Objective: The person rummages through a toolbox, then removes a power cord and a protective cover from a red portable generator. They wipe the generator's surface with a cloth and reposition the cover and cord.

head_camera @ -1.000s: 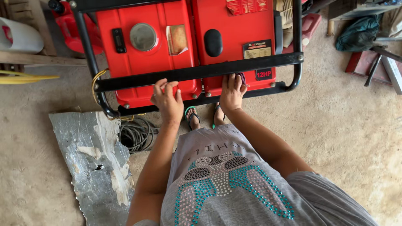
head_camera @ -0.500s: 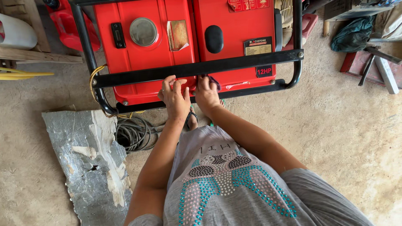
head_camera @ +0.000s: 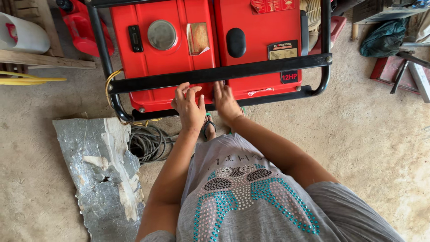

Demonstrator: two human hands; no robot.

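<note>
Both hands sit side by side at the centre of the frame, against the near face of the generator (head_camera: 206, 49). The left hand (head_camera: 189, 107) lies flat with fingers spread, fingertips touching the red panel just under the black bar (head_camera: 219, 72); its grip is released, closed on nothing. The right hand (head_camera: 225, 101) is also loose, fingers pointing up toward the bar, palm on the panel's lower edge; it clasps nothing either.

The generator fills the upper middle of the frame, standing on the floor (head_camera: 371, 134) inside a black tube frame (head_camera: 326, 67). It looks heavy and rigid, a thing that would not shift under a light push. The painted panels seem smooth and offer no purchase; the bar and the tube frame are the stiff, round parts a hand can close around. The cap (head_camera: 161, 34) and the black knob (head_camera: 236, 42) on top look like poor places to pull.

Just below the frame's left corner lies a cable coil (head_camera: 148, 143), with a yellow wire (head_camera: 109, 83) looping up beside the tube. A foil sheet (head_camera: 101, 175) lies at lower left. At right the floor is open up to the clutter in the upper right corner. The person's feet (head_camera: 208, 127) are close under the generator's near edge.
</note>
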